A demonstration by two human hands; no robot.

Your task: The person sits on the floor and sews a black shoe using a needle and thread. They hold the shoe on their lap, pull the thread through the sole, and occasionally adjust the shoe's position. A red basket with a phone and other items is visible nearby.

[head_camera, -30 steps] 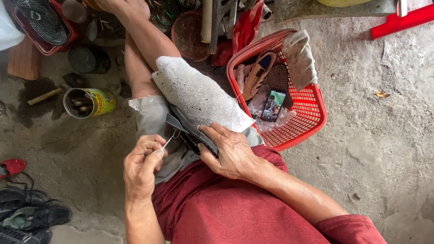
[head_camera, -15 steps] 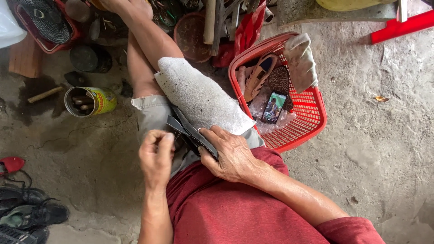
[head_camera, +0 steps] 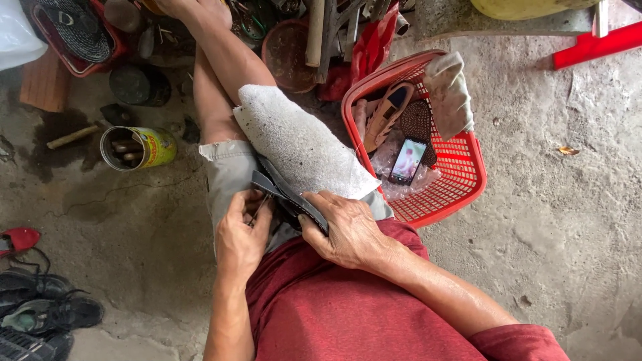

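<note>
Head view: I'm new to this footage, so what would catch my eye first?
The two hands at centre: the right hand pins a dark shoe sole on a white cloth over the knee, while the left hand pinches something thin at the sole's edge. Next, the red basket to the right, holding a lit phone and sandals. A yellow can lies on the floor at left.

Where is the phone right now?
In the head view, the phone lies screen-up in the red basket, right of the person's knee, beside a dark woven sole.
</note>
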